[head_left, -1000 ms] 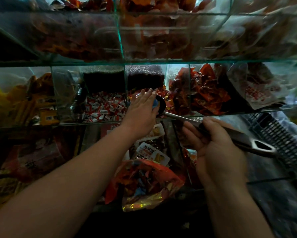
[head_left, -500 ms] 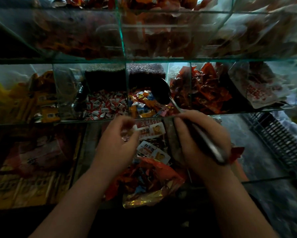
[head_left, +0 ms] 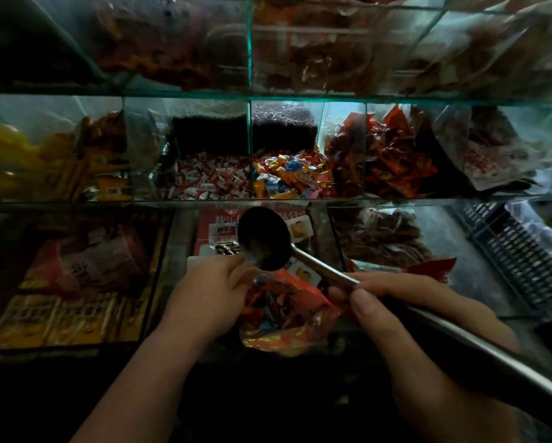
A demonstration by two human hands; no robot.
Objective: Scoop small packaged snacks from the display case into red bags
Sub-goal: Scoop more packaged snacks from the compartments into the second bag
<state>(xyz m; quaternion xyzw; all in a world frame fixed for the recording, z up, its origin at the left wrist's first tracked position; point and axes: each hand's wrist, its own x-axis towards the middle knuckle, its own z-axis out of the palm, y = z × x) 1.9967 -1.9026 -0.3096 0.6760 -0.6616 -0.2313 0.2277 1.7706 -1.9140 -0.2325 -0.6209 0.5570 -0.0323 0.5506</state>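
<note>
A red bag [head_left: 287, 311] with colourful small snacks inside hangs open below the middle shelf of the glass display case [head_left: 249, 199]. My left hand [head_left: 204, 295] pinches the bag's left rim. My right hand [head_left: 405, 314] grips the handle of a metal ladle [head_left: 263, 239]. The ladle's bowl hovers just above the bag's mouth and looks empty. Mixed bright wrapped candies [head_left: 287, 175] fill the middle compartment straight behind the ladle. Red-and-white wrapped candies [head_left: 209, 180] lie in the compartment to its left.
Red packets [head_left: 393, 155] fill the compartment on the right. Yellow and orange packs [head_left: 76, 161] sit at the left. Boxed goods [head_left: 60, 314] lie on the bottom shelf at the left, dried snacks [head_left: 386, 238] at the right. A black plastic crate [head_left: 517, 257] stands at far right.
My left hand came down from the candy compartment and took hold of the bag's rim. My right hand drew the ladle out of the compartment and brought its bowl over the bag.
</note>
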